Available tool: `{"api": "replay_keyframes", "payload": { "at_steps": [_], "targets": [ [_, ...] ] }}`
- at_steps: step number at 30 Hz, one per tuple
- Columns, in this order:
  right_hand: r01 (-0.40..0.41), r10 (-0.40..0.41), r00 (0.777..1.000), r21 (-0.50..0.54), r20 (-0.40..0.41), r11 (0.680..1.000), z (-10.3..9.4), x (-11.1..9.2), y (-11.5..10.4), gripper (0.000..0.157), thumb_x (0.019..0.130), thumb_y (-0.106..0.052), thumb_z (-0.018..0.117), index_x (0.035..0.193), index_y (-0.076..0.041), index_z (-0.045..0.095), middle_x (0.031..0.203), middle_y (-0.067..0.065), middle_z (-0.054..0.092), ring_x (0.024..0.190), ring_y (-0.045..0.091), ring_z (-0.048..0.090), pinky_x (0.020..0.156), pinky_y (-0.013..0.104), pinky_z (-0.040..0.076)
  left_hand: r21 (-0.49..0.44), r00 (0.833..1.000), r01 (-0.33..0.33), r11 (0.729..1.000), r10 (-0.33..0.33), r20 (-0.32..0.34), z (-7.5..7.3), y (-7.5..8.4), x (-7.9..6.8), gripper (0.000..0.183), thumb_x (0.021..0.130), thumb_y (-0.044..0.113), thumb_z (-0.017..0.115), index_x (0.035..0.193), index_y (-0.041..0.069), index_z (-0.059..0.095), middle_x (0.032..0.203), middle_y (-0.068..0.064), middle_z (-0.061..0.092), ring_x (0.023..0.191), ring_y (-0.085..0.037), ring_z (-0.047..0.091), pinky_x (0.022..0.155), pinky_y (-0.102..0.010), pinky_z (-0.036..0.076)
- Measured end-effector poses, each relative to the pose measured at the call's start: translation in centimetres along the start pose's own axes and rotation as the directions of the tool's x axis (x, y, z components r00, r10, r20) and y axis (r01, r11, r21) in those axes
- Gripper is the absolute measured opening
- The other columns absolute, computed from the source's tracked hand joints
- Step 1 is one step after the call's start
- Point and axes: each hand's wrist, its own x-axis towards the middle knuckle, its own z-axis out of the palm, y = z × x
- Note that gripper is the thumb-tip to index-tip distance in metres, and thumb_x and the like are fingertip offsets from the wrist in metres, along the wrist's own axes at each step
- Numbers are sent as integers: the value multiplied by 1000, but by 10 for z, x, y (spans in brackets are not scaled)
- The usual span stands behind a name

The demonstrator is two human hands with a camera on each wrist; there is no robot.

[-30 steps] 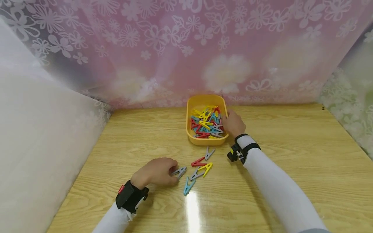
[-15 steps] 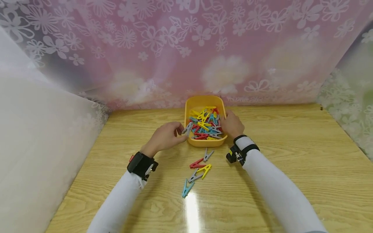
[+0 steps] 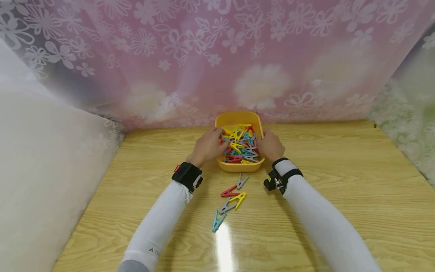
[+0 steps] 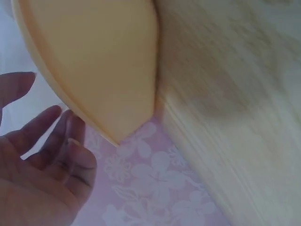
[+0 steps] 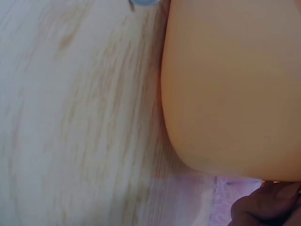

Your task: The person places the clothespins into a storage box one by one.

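Observation:
A yellow plastic basket [image 3: 238, 167] full of red, yellow, blue and grey clothespins [image 3: 237, 146] stands at the back of the table. My left hand [image 3: 208, 146] reaches over its left rim, thumb and fingertips above the pile. In the left wrist view that hand [image 4: 44, 174] has loosely bent, spread fingers and nothing between them. My right hand [image 3: 270, 145] grips the right rim of the basket. In front of the basket lie a grey clothespin [image 3: 242, 181], a red one [image 3: 229, 192], a yellow one [image 3: 240, 198], another grey one [image 3: 226, 207] and a blue one [image 3: 218, 221].
Behind the basket hangs a pink flowered curtain [image 3: 190, 75], close to its far side. A white sheet [image 3: 51, 151] borders the wooden table [image 3: 340, 181] on the left, and a pale green flowered one [image 3: 408, 113] on the right.
My left hand has picked a grey clothespin off the table, carried it up to the basket and let it go there. My right hand has stayed on the rim.

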Motion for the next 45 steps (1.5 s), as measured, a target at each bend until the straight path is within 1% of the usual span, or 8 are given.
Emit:
{"api": "replay_keyframes", "payload": {
  "at_steps": [5, 10, 17, 24, 30, 35, 38, 45],
  "targets": [
    [-8, 7, 1000, -8, -21, 1000, -2, 2, -1, 35, 102, -30, 41, 124, -4, 48, 100, 14, 60, 85, 29, 60, 71, 42, 45, -46, 991, -36, 998, 29, -132, -4, -4, -6, 29, 96, 29, 56, 115, 7, 60, 109, -7, 55, 80, -19, 52, 66, -34, 44],
    [-14, 14, 1000, -17, -15, 1000, -1, 2, 1, 37, 102, -31, 40, 126, -4, 48, 100, 14, 60, 86, 28, 60, 70, 41, 45, -38, 989, -40, 998, 35, -141, -5, -6, -14, 20, 95, 28, 57, 101, 9, 59, 99, -4, 52, 77, -19, 49, 65, -33, 41],
    [4, -5, 1000, -29, -24, 1000, -4, 1, 1, 36, 102, -31, 38, 123, -3, 49, 99, 15, 60, 84, 28, 59, 67, 40, 45, -62, 998, -16, 998, 12, -58, -2, -17, -38, 25, 91, 30, 63, 77, 12, 51, 73, -3, 49, 63, -17, 45, 57, -29, 33],
    [4, -4, 1000, -20, -16, 1000, -6, 2, -1, 38, 102, -31, 39, 125, -3, 47, 100, 15, 60, 84, 29, 59, 67, 39, 45, -25, 991, -85, 996, 87, 103, 2, -26, -70, 21, 89, 34, 64, 76, 20, 54, 69, 5, 52, 60, -10, 47, 56, -26, 37],
    [14, -15, 1000, -27, -19, 1000, -6, 3, 1, 38, 102, -31, 37, 125, -2, 47, 98, 15, 59, 83, 29, 58, 65, 39, 43, 43, 942, -152, 987, 131, 309, 5, -8, -94, 28, 87, 50, 62, 78, 23, 55, 67, 9, 52, 58, -9, 47, 54, -26, 36],
    [16, -17, 1000, -24, -15, 1000, -5, 1, 1, 39, 102, -32, 37, 124, -2, 47, 98, 15, 59, 84, 29, 59, 64, 38, 43, 139, 901, -111, 984, 41, 432, 10, 13, -112, 42, 82, 64, 60, 72, 24, 55, 63, 8, 50, 56, -10, 47, 52, -28, 34],
    [13, -13, 1000, -25, -10, 1000, -4, 0, 1, 38, 102, -31, 38, 124, -2, 47, 99, 15, 60, 84, 29, 59, 63, 37, 43, 212, 899, -103, 972, 0, 439, 17, 21, -123, 46, 80, 68, 59, 68, 23, 53, 60, 9, 48, 54, -10, 47, 51, -28, 34],
    [22, -22, 1000, -19, -3, 1000, 2, -3, -1, 38, 102, -31, 39, 124, -1, 48, 97, 15, 60, 83, 29, 59, 63, 37, 42, 292, 911, -126, 948, -6, 413, 27, 28, -142, 51, 80, 63, 63, 55, 23, 44, 52, 8, 34, 46, -9, 38, 47, -27, 27]
  ]
}}
